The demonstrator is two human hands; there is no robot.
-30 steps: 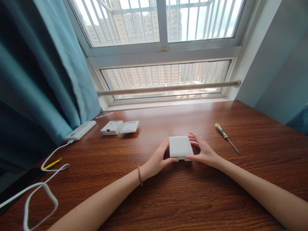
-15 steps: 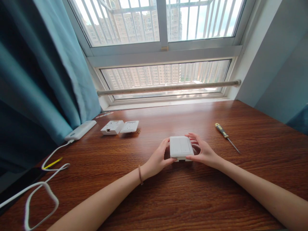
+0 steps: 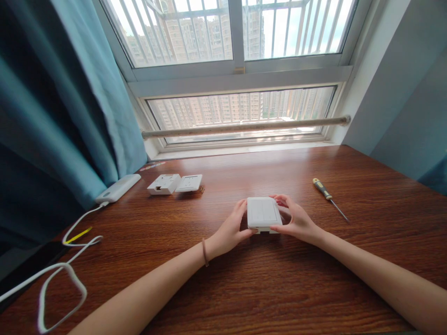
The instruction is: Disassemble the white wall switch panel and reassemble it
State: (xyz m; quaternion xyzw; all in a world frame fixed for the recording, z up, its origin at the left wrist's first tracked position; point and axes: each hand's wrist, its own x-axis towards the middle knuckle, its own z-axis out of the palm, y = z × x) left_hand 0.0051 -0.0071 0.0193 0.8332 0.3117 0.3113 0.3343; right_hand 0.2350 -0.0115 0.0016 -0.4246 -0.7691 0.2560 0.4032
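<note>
A white square switch panel (image 3: 263,212) sits on a white box base at the middle of the brown wooden table (image 3: 223,288). My left hand (image 3: 233,229) grips its left side, with the thumb at the near left corner. On the opposite side my right hand (image 3: 296,220) holds it, thumb at the near right corner and fingers around the far right part. A dark notch shows in the base's near side. Some fingertips are hidden behind the panel.
Back left are a white box (image 3: 164,184), a white socket plate (image 3: 189,183) and small screws (image 3: 201,190). A screwdriver (image 3: 321,189) lies right. At left are a white power bank (image 3: 118,188), its cable (image 3: 78,284), a yellow strip (image 3: 79,235) and a blue curtain (image 3: 94,93).
The view has shifted very slightly. Both hands keep their hold on the panel, and the fingers of my right hand have moved a little at its far right side.
</note>
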